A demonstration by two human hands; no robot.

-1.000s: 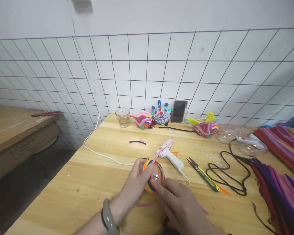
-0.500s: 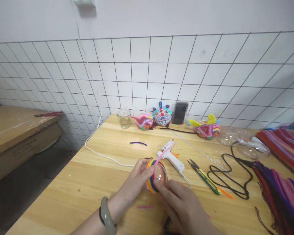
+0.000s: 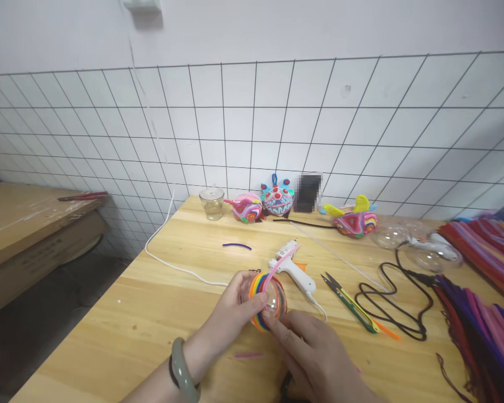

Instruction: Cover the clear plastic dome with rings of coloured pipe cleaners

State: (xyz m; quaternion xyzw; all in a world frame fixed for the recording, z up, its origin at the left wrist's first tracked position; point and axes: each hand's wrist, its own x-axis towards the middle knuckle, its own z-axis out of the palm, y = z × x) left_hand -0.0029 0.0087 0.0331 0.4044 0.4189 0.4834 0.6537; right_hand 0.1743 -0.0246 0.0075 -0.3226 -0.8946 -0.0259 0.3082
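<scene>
A clear plastic ball [image 3: 274,300], partly covered in rainbow-coloured pipe cleaner bands, is held just above the table. My left hand [image 3: 240,302] wraps round its left side, the thumb pressing on the bands. A pink pipe cleaner [image 3: 279,265] lies along the ball, its loose end sticking up and to the right. With thumb and forefinger together, my right hand [image 3: 313,342] presses the lower part of that pink strip against the ball. The right hand's other fingers are curled and partly hidden. Just behind the ball lies a white hot glue gun [image 3: 294,271].
Green-and-yellow snips [image 3: 349,305] and a looped black cord [image 3: 397,313] lie to the right. Bundles of coloured pipe cleaners [image 3: 493,336] fill the right edge. Decorated balls [image 3: 247,208], a lidded glass [image 3: 212,206] and clear balls [image 3: 392,236] line the back.
My left thumb has slid slightly down along the pink pipe cleaner. The ball and right hand have barely shifted.
</scene>
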